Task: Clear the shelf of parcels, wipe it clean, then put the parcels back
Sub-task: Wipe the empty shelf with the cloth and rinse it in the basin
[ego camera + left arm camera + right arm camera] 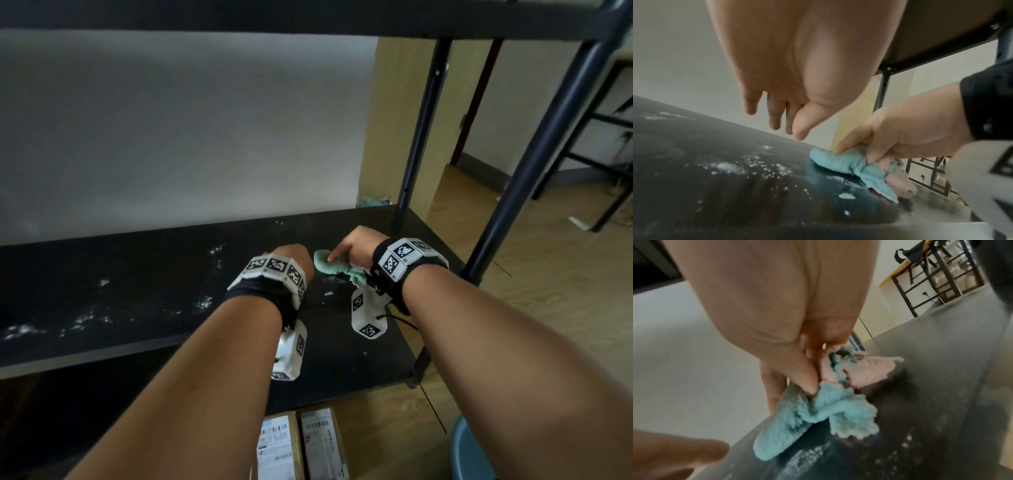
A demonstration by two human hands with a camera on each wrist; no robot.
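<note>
The black shelf board (pixel 102 308) is bare of parcels and speckled with white dust (pixel 725 166). My right hand (pixel 349 246) grips a crumpled teal and pink cloth (pixel 330 265) and presses it onto the board right of centre; the same cloth (pixel 818 412) shows in the right wrist view, pinched between thumb and fingers. My left hand (pixel 293 255) hovers just left of the cloth, fingers (pixel 774 115) hanging straight and holding nothing. Two cardboard parcels (pixel 301 445) with white labels lie on the floor in front of the shelf.
An upper shelf board (pixel 308 17) runs overhead, carried by black uprights (pixel 421 130) at the right end. A blue basin (pixel 476 455) stands on the wooden floor at lower right. A grey wall backs the shelf.
</note>
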